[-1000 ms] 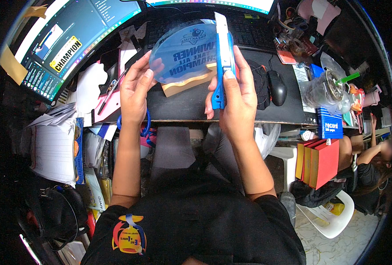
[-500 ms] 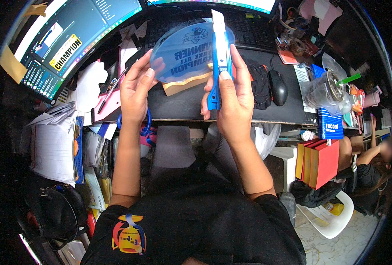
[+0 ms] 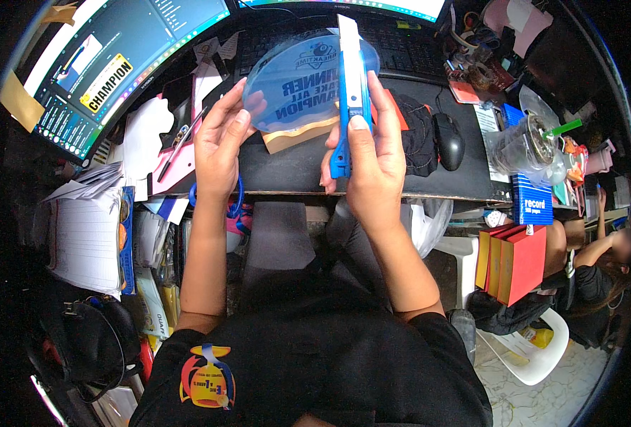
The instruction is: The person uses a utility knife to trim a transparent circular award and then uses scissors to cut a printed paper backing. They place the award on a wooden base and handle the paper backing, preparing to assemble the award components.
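A round, see-through bluish plaque [image 3: 294, 89] with dark printing that reads backwards is tilted up over the desk. My left hand [image 3: 219, 135] is at its left edge, with fingers behind, seen through it, and the thumb in front. My right hand [image 3: 369, 149] grips a blue utility knife [image 3: 354, 85], its thumb on the slider and its blade extended upward. The knife covers the plaque's right part, and some right fingers are behind the knife. A wavy-edged wooden base [image 3: 294, 139] lies at the plaque's lower edge; I cannot tell whether the two are joined.
Behind the plaque are a keyboard [image 3: 408, 60] and monitors [image 3: 145, 43]. A black mouse [image 3: 447, 141] and a plastic cup [image 3: 525, 142] with a green straw are at right. Scissors [image 3: 180, 142] and cut paper lie left. Red books [image 3: 518, 263] and another person [image 3: 600, 274] are far right.
My right hand and the utility knife have shifted slightly left across the plaque. The left hand and plaque have barely moved.
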Demonstrator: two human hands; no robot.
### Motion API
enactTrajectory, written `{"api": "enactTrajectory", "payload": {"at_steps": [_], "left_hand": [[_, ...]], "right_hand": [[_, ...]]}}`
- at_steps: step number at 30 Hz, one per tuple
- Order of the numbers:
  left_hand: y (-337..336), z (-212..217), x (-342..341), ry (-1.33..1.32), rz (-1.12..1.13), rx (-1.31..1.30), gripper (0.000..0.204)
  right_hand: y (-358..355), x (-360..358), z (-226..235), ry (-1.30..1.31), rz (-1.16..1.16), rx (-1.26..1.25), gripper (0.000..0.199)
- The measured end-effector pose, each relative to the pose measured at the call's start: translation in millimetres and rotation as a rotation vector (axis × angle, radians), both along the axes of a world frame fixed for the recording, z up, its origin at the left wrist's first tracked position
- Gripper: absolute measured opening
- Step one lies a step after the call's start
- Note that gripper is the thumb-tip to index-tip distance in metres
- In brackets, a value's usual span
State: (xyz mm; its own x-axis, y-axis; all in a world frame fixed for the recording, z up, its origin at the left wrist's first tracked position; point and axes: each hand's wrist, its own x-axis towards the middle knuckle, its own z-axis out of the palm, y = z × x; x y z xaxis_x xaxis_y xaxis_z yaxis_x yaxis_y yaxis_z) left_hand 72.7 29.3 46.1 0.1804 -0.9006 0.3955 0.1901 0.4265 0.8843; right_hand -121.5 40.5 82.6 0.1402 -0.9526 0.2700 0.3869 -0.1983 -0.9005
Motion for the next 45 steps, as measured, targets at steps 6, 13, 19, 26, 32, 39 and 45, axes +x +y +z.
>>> {"api": "enactTrajectory", "payload": {"at_steps": [6, 13, 19, 26, 32, 39, 45], "left_hand": [[-0.1, -0.5, 0.3, 0.009, -0.008, -0.008, 0.039], [1.0, -0.4, 3.2, -0.043, -0.013, 0.035, 0.047], [0.6, 0.3, 2.1, 0.036, -0.055, -0.001, 0.045], [3.6, 3.2, -0.4, 0.052, -0.049, 0.004, 0.048], [3.9, 4.7, -2.8, 0.105, -0.056, 0.013, 0.055], [4.9, 4.3, -2.7, 0.166, -0.074, 0.025, 0.057], [4.8, 0.9, -1.2, 0.217, -0.067, 0.025, 0.057]], "right_hand": [[1.8, 2.1, 0.7, 0.041, -0.011, -0.017, 0.053], [3.3, 5.9, -2.6, 0.119, -0.041, -0.063, 0.054], [0.0, 12.3, -8.6, 0.248, -0.127, -0.194, 0.055], [1.7, 15.8, -15.6, 0.351, -0.162, -0.270, 0.053], [-11.3, 20.7, -27.2, 0.507, -0.331, -0.617, 0.054], [3.0, 19.7, -23.9, 0.651, -0.209, -0.472, 0.055], [0.4, 24.6, -25.2, 0.704, -0.258, -0.698, 0.056]]}}
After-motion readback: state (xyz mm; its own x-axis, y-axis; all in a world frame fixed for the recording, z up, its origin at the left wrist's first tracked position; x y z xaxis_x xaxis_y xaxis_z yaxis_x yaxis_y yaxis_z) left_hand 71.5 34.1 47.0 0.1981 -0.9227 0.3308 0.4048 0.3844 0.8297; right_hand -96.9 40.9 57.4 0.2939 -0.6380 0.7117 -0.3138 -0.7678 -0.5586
